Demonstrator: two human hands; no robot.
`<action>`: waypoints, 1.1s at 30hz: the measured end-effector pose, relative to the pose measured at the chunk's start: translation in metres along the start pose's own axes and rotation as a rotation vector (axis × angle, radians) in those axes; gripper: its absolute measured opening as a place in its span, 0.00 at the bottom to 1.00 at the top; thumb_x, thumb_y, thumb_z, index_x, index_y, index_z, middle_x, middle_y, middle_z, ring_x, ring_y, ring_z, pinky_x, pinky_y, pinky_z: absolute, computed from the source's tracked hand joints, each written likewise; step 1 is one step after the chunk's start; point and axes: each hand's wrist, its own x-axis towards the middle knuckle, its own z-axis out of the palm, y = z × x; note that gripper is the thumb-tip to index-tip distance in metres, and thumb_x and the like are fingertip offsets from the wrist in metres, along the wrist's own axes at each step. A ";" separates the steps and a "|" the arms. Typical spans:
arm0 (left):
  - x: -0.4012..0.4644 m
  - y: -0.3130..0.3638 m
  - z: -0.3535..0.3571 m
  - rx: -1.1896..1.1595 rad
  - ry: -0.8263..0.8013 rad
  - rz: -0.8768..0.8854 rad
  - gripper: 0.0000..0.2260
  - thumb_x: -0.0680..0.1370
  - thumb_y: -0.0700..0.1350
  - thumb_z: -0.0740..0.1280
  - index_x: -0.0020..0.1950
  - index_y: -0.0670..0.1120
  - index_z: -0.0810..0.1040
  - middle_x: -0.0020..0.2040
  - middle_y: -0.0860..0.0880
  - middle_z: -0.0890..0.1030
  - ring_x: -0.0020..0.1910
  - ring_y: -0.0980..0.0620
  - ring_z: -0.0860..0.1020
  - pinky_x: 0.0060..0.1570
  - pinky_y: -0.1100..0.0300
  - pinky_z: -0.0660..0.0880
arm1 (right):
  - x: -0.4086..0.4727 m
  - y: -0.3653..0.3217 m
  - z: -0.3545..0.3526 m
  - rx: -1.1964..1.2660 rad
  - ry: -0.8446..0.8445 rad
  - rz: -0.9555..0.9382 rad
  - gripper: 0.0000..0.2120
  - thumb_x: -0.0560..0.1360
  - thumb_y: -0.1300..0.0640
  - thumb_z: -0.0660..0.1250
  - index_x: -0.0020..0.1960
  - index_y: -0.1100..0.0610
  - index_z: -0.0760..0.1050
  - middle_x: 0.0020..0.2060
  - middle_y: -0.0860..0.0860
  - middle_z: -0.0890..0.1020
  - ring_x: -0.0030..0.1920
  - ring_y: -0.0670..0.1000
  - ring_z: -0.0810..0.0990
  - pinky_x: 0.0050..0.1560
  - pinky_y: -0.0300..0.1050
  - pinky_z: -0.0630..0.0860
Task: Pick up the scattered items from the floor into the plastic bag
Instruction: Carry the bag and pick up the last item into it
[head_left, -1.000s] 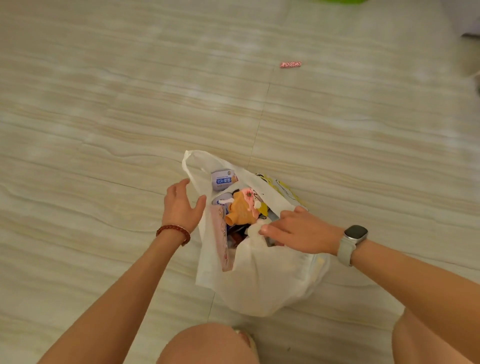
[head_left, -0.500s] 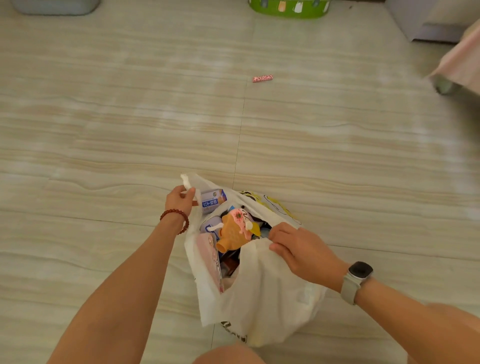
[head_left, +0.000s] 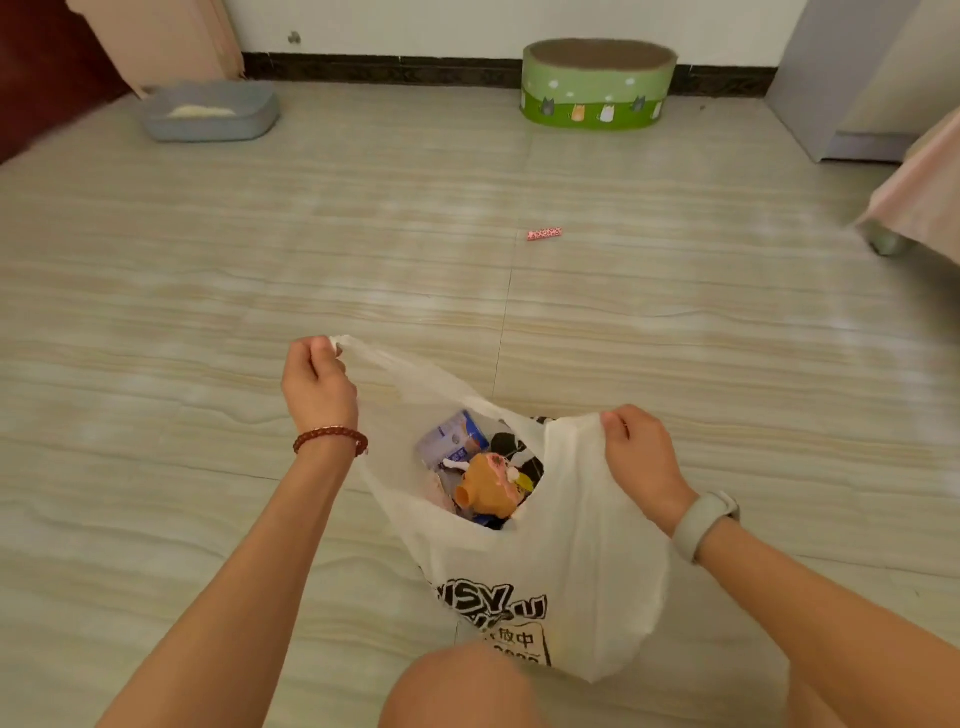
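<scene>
A white plastic bag (head_left: 582, 561) with black print hangs open in front of my knees. My left hand (head_left: 316, 384) pinches its left handle. My right hand (head_left: 641, 457) grips the right handle, so the mouth is stretched wide. Inside lie an orange toy (head_left: 485, 486), a blue and white packet (head_left: 454, 439) and other small items, partly hidden. One small pink wrapped item (head_left: 544, 234) lies alone on the tiled floor, well beyond the bag.
A grey litter tray (head_left: 210, 111) sits at the far left by the wall. A green oval cat scratcher (head_left: 597, 85) stands at the back. A grey cabinet (head_left: 862, 78) and pink cloth-covered furniture (head_left: 924, 192) are at the right.
Both hands took hold of the bag's handles and pulled them up and apart, opening the mouth. The view tilted up, showing the far wall.
</scene>
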 end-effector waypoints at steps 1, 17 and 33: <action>-0.004 0.008 -0.002 0.017 0.009 0.043 0.13 0.79 0.43 0.54 0.35 0.51 0.67 0.29 0.50 0.65 0.28 0.53 0.63 0.30 0.56 0.65 | 0.005 -0.009 -0.006 0.031 0.021 -0.016 0.16 0.79 0.63 0.55 0.32 0.59 0.64 0.29 0.49 0.69 0.37 0.53 0.68 0.36 0.42 0.56; -0.076 -0.004 -0.048 0.260 0.017 0.080 0.12 0.80 0.41 0.56 0.36 0.51 0.69 0.29 0.50 0.68 0.29 0.50 0.66 0.32 0.56 0.65 | 0.038 0.002 0.000 0.131 -0.071 -0.226 0.11 0.79 0.61 0.56 0.38 0.61 0.67 0.30 0.49 0.69 0.32 0.47 0.67 0.34 0.40 0.64; -0.168 0.087 -0.034 0.681 -0.316 -0.341 0.06 0.79 0.41 0.60 0.50 0.43 0.75 0.31 0.48 0.77 0.34 0.49 0.77 0.40 0.58 0.73 | -0.051 0.013 -0.089 -0.949 -1.068 -0.258 0.20 0.77 0.60 0.53 0.68 0.59 0.59 0.68 0.56 0.69 0.73 0.55 0.57 0.72 0.53 0.55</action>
